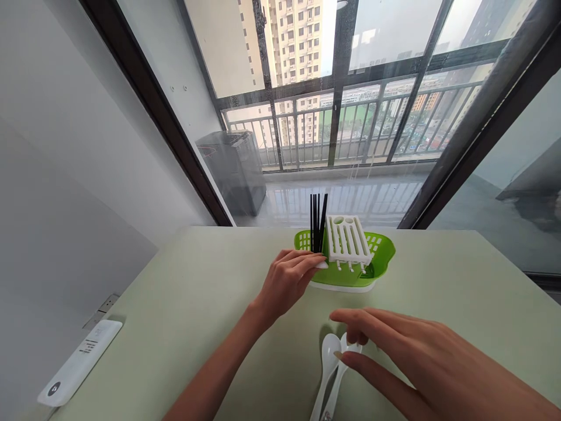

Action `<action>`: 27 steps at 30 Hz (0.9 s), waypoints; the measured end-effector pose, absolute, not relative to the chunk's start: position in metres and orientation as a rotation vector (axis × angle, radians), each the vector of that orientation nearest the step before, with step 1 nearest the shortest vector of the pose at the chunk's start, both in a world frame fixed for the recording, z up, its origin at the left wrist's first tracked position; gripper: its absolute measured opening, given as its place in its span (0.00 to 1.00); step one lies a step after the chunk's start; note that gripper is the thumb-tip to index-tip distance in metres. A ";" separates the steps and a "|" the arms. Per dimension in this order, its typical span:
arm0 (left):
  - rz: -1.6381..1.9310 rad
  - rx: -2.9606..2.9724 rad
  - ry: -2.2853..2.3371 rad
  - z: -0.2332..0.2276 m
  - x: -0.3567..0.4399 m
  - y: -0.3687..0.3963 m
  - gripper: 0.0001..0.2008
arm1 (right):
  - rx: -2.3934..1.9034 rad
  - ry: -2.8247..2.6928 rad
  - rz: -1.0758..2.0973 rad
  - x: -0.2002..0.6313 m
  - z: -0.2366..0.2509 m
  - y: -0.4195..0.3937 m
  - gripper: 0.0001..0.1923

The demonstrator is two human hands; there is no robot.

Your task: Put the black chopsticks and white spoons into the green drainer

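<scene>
At the left end of a green slotted basket (pixel 383 257), my left hand (pixel 287 275) has its fingers pressed together. A small white piece (pixel 322 265) shows at the fingertips; I cannot make out what it belongs to. Black chopsticks (pixel 315 219) stand upright in the basket just behind this hand. A white slotted rack with hooks (pixel 349 240) sits tilted on the basket. Nearer to me, my right hand (pixel 407 356) is open, thumb and index finger apart, over two white spoons. The left spoon (pixel 329 354) shows its bowl; the right spoon (pixel 336 389) is partly covered by the fingers.
The pale green table (pixel 197 327) ends at a glass door in front, with a balcony beyond. A long white device with printed labels (pixel 83 359) lies along the left edge. A wall socket (pixel 107 303) is behind it. Through the glass stands a grey cabinet-like appliance (pixel 236 169).
</scene>
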State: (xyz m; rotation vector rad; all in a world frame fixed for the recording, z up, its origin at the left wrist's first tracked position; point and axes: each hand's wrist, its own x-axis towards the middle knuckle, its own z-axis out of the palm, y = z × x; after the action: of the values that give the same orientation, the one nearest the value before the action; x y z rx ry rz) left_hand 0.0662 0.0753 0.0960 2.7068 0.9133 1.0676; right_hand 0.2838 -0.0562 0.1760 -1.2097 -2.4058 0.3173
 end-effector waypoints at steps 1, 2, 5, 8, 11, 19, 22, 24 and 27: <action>1.058 2.702 0.910 0.096 0.065 0.075 0.11 | -1.216 -2.403 0.319 0.284 0.176 -0.056 0.15; 1.052 2.697 0.911 0.097 0.064 0.075 0.12 | -1.220 -2.403 0.323 0.284 0.177 -0.056 0.14; 1.092 2.702 0.928 0.097 0.061 0.068 0.17 | -1.206 -2.410 0.341 0.283 0.176 -0.056 0.13; 1.309 2.699 0.961 0.091 0.057 0.054 0.16 | -1.203 -2.414 0.353 0.284 0.175 -0.055 0.13; 1.338 2.703 0.906 0.081 0.054 0.037 0.10 | -1.205 -2.414 0.352 0.285 0.174 -0.056 0.12; 0.417 2.770 0.827 0.036 0.059 0.015 0.08 | -1.185 -2.406 0.317 0.284 0.173 -0.058 0.13; 0.367 2.695 0.808 0.025 0.060 0.015 0.05 | -1.188 -2.401 0.301 0.284 0.173 -0.058 0.13; 0.362 2.659 0.811 0.021 0.060 0.015 0.03 | -1.185 -2.396 0.293 0.283 0.172 -0.057 0.13; 0.342 2.608 0.826 0.022 0.058 0.015 0.03 | -1.176 -2.390 0.293 0.284 0.172 -0.056 0.14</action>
State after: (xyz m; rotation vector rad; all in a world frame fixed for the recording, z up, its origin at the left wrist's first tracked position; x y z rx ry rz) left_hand 0.0578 0.0152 0.0221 2.6081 0.8263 0.3417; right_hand 0.2839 -0.0558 0.1716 -1.1763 -2.3899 0.2932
